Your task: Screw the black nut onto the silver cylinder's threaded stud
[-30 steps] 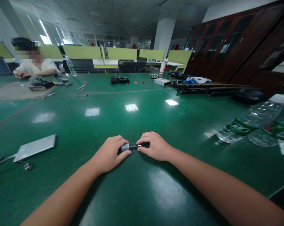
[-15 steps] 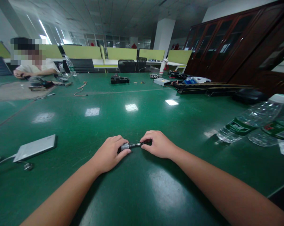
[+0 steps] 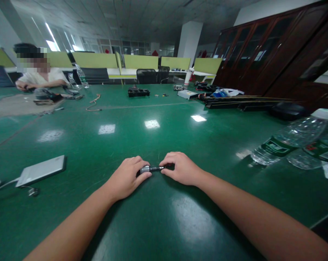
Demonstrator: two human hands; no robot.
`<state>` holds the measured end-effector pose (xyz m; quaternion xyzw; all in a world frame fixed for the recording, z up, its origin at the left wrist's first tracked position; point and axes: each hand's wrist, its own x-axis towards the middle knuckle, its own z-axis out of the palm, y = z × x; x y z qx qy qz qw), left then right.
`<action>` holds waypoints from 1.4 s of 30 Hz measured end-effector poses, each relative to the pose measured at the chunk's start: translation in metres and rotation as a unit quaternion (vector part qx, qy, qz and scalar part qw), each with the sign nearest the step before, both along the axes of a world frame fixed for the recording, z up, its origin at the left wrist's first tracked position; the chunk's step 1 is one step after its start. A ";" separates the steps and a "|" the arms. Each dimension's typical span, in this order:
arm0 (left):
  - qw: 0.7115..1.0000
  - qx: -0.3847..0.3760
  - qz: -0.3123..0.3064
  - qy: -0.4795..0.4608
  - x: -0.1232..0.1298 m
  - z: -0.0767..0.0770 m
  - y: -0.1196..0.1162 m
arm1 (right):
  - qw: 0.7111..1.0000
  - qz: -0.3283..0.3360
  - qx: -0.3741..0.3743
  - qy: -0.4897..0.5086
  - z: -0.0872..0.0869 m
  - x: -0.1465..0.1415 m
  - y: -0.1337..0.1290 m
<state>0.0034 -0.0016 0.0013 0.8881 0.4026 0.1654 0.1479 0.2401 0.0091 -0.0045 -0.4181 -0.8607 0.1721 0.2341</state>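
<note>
Just above the green tabletop [image 3: 131, 137], a short screwdriver [image 3: 154, 169] with a grey and black handle lies level between my hands, its thin shaft pointing right. My left hand [image 3: 130, 177] is closed round the handle, hiding its rear end. Thumb and fingertips of my right hand [image 3: 181, 168] pinch the metal tip of the shaft. Whether a separate bit sits at that tip is too small to tell.
A silver power bank [image 3: 41, 171] with a white cable lies at left. Two plastic water bottles [image 3: 286, 141] stand at right. Farther back are a black tray [image 3: 138, 92], a cord [image 3: 92, 103] and dark rails [image 3: 229, 102]. Another person [image 3: 41, 78] sits far left.
My right hand has moved slightly left along the shaft, closer to my left hand, so less of the tip shows. The left hand keeps its hold on the handle.
</note>
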 end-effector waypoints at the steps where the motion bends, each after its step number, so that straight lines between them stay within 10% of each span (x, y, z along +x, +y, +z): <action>1: 1.000 0.004 -0.005 0.002 0.000 0.000 0.000 | 1.000 0.008 0.004 0.007 -0.001 -0.003 -0.001; 42: 1.000 0.023 -0.003 0.011 0.002 -0.002 -0.002 | 0.998 0.043 0.009 0.042 -0.009 -0.014 0.001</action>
